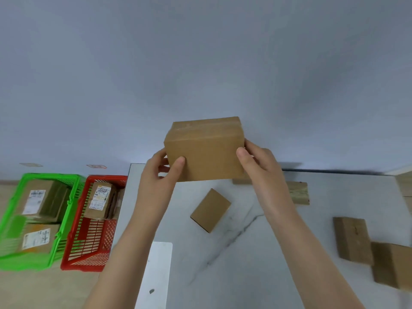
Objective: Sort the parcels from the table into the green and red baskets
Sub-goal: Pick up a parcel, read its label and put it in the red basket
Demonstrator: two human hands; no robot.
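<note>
holding a plain cardboard parcel (205,150) up over the far left part of the table (256,253), both hands grip it at its short ends. the left hand (156,172) has its thumb pressed flat on the front face near the lower left corner, with fingers curled round behind. the right hand (260,166) clamps the right edge the same way, thumb in front and fingers out of sight behind. the parcel's long axis runs left to right, nearly level, with its broad unmarked face turned toward the camera and a taped seam along the top side.

the table is white with grey marble veins. a small flat parcel (210,210) lies on it below the held one, turned diagonally. two more brown parcels (352,239) sit well apart to the right, just beside each other, and another is partly hidden behind the right wrist.

on the beige floor (44,288) left of the table stand the green basket (50,175) and the red basket (89,241), side by side, the red one nearer the table. each holds labelled parcels. a pale grey-blue wall (200,63) fills the upper view.
</note>
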